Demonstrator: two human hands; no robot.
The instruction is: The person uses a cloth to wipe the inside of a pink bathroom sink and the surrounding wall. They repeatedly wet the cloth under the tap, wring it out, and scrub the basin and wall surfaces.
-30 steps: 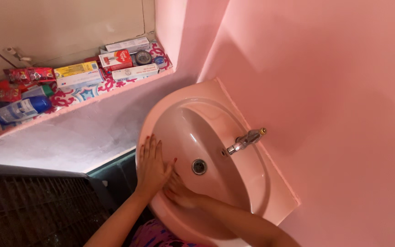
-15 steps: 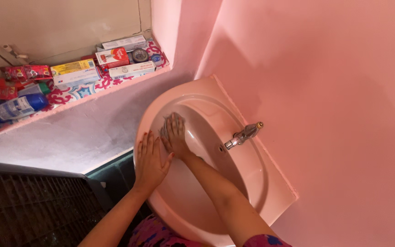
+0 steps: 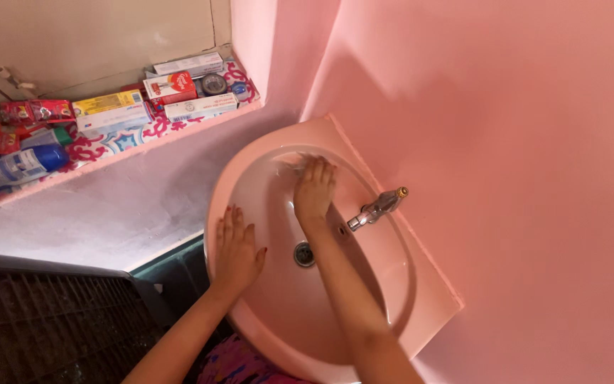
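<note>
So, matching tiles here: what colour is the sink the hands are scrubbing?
Pink, like the wall; the sink shows best in the head view.

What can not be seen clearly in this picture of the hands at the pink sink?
- Head view: the scrubbing pad under the right hand is mostly covered by its fingers; its kind is unclear.
- Sink: the near rim is cut off by the bottom edge.
- Blue bottle on the shelf: its left end is cut off by the left edge.
- Tap: whether water runs is too small to tell.
</note>
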